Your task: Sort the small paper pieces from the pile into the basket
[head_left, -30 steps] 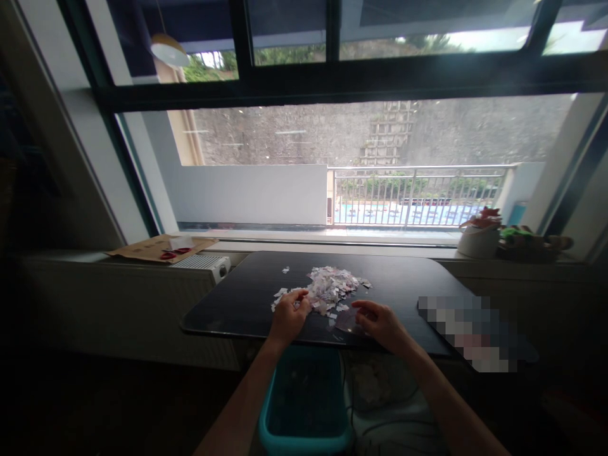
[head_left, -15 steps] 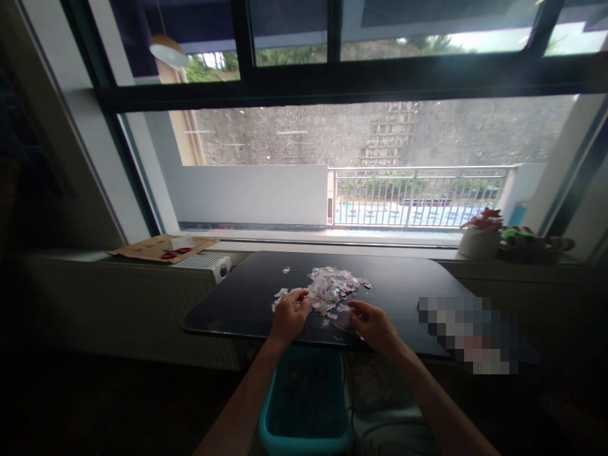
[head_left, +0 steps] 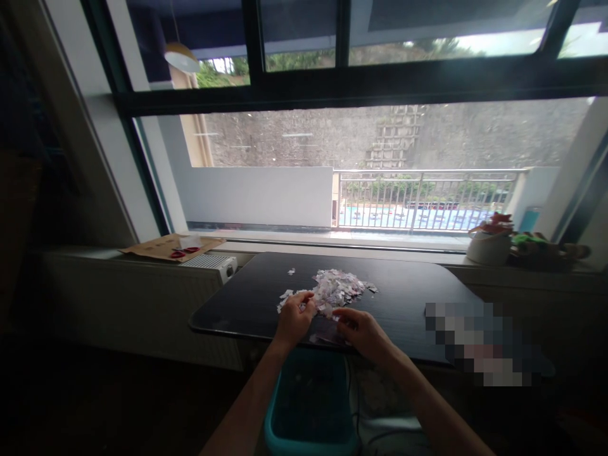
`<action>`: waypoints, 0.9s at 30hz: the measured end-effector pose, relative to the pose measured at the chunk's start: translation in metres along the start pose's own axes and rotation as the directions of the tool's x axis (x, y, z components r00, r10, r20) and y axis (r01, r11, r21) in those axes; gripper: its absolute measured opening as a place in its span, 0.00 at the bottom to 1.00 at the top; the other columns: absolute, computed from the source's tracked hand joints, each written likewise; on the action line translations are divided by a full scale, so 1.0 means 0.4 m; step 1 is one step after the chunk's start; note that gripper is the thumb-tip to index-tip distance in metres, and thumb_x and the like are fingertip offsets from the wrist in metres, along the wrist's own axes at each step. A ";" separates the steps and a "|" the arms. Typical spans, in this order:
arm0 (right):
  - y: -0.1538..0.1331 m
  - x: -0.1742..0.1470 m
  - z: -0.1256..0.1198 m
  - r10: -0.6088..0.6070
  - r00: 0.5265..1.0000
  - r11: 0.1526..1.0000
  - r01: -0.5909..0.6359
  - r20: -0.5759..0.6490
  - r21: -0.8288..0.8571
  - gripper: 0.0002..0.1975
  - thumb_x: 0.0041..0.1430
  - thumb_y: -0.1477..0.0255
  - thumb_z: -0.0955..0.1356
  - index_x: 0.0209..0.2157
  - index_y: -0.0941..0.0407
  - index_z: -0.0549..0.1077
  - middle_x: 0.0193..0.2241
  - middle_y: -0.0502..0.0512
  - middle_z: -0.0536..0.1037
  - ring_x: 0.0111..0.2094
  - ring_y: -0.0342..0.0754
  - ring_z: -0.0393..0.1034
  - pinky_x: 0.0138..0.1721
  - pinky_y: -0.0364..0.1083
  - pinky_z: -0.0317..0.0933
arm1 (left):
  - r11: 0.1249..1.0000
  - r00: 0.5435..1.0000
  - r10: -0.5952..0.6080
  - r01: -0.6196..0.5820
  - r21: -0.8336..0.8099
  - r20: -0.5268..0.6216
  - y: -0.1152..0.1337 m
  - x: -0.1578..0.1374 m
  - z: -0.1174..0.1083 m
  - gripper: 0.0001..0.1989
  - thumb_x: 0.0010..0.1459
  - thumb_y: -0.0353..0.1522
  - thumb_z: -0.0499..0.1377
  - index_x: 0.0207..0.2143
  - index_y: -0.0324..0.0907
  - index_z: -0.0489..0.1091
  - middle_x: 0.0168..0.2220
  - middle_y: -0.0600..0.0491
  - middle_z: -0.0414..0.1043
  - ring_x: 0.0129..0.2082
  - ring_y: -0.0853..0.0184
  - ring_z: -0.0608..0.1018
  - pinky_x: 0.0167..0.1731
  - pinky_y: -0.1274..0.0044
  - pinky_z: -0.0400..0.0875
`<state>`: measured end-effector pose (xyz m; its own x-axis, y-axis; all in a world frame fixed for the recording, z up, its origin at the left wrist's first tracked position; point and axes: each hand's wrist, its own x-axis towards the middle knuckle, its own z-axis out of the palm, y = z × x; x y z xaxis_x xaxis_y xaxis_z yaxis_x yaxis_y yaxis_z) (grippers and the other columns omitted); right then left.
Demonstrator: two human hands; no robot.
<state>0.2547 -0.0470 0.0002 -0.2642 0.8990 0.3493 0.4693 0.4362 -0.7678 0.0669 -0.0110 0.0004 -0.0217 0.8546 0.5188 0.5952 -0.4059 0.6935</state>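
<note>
A heap of small torn paper scraps [head_left: 339, 286], whitish with pink tints, lies on a dark table [head_left: 403, 297]. My left hand [head_left: 295, 318] rests at its near left edge, fingers bent towards the scraps and thumb apart from them. My right hand [head_left: 365, 330] is at the near side of the heap, its index finger reaching left to the scraps and its thumb lower. A pale scrap shows by its fingertips; whether it is gripped is unclear. Below the right fingers, a shiny, see-through patch [head_left: 325, 334] lies near the table edge.
A teal plastic bin [head_left: 311, 440] stands under the table's front edge. A blurred-out item [head_left: 479, 345] lies at the table's right. Red-handled scissors [head_left: 184, 253] lie on brown paper [head_left: 152, 247] by the radiator [head_left: 211, 269]. A white pot [head_left: 489, 247] stands on the sill.
My right hand has moved left, closer to my left hand and the heap's near edge. Loose scraps there have been drawn in towards the heap. The view has shifted slightly.
</note>
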 end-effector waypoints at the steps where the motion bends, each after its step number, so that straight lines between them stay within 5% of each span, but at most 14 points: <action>1: -0.001 0.002 0.002 -0.008 1.000 1.000 0.008 -0.015 0.001 0.17 0.52 0.69 0.63 0.44 0.57 0.73 0.29 0.53 0.78 0.26 0.45 0.69 0.28 0.42 0.61 | 1.000 1.000 0.002 -0.002 -0.002 0.001 0.000 0.000 0.000 0.13 0.53 0.34 0.52 0.38 0.39 0.72 0.39 0.47 0.74 0.40 0.63 0.74 0.43 0.71 0.68; 5: -0.003 0.006 0.009 -0.004 0.995 0.997 -0.005 -0.104 -0.083 0.16 0.52 0.69 0.64 0.43 0.56 0.74 0.28 0.51 0.77 0.26 0.44 0.68 0.28 0.42 0.60 | 1.000 1.000 0.016 -0.016 -0.010 0.000 0.002 -0.002 0.000 0.12 0.54 0.34 0.52 0.37 0.40 0.72 0.39 0.48 0.74 0.41 0.64 0.74 0.45 0.71 0.67; 10: -0.026 0.002 0.025 -0.053 0.998 0.998 0.054 0.017 -0.042 0.15 0.53 0.69 0.63 0.43 0.53 0.74 0.28 0.50 0.77 0.25 0.43 0.68 0.27 0.41 0.60 | 1.000 1.000 0.008 -0.008 -0.005 -0.006 0.002 -0.002 0.000 0.12 0.54 0.33 0.52 0.37 0.40 0.72 0.39 0.48 0.74 0.41 0.64 0.74 0.45 0.71 0.67; 23: -0.038 -0.026 0.005 -0.088 0.994 0.996 0.089 0.063 -0.009 0.15 0.54 0.70 0.62 0.43 0.54 0.72 0.27 0.51 0.75 0.25 0.42 0.67 0.27 0.40 0.59 | 1.000 1.000 0.019 -0.019 -0.006 -0.007 -0.006 -0.003 0.003 0.13 0.54 0.34 0.51 0.38 0.39 0.72 0.40 0.48 0.74 0.42 0.64 0.74 0.45 0.72 0.67; 27: 0.037 -0.007 -0.078 0.016 0.988 0.999 -0.022 -0.156 -0.038 0.18 0.53 0.70 0.61 0.45 0.57 0.71 0.26 0.51 0.74 0.25 0.43 0.67 0.28 0.42 0.62 | 1.000 1.000 0.015 -0.015 0.009 -0.006 -0.003 -0.003 0.002 0.13 0.54 0.33 0.52 0.38 0.39 0.72 0.39 0.48 0.74 0.41 0.63 0.74 0.45 0.72 0.67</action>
<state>0.2888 -0.0418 0.0048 -0.1217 0.9009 0.4166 0.5066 0.4173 -0.7544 0.0667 -0.0111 -0.0014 -0.0179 0.8463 0.5325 0.6027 -0.4158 0.6811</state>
